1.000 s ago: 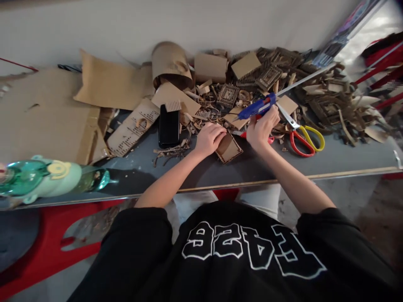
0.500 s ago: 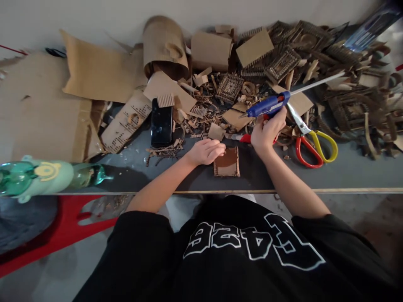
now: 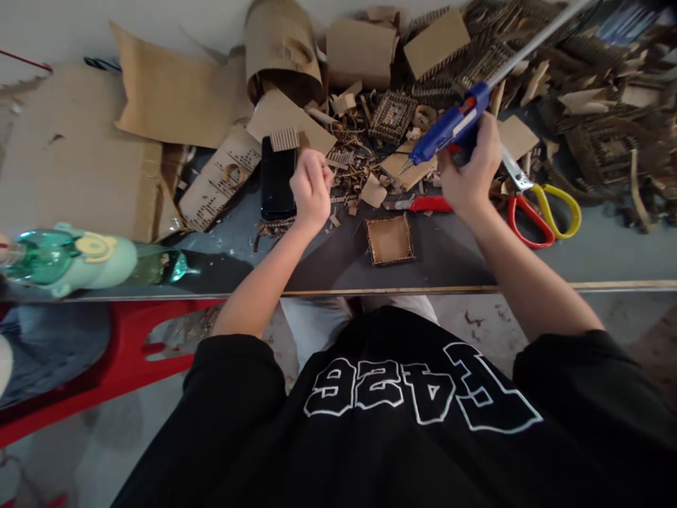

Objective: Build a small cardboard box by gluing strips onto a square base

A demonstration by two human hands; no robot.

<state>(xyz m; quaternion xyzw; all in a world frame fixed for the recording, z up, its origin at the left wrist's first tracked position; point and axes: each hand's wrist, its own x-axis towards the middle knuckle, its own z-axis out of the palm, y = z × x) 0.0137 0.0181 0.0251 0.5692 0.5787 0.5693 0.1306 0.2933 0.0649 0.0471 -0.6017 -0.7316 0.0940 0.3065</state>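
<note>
A dark grey tabletop with a pale wooden front edge [image 3: 476, 261] carries the items. A small square brown cardboard tray [image 3: 390, 240] lies flat near that edge; left of the tray lies a black rectangular phone [image 3: 278, 180], right of it red-and-yellow-handled scissors [image 3: 534, 208]. Behind the tray lie loose brown cardboard scraps [image 3: 364, 180]; far left, a large flat brown cardboard sheet [image 3: 74, 176].

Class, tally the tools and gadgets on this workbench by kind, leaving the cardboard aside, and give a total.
Glue guns: 1, the blue glue gun gripped in the right hand
Scissors: 1, the red-and-yellow scissors
Cutters: 1, the red-handled cutter
Phones: 1, the black phone by the left hand
Total: 4
</note>
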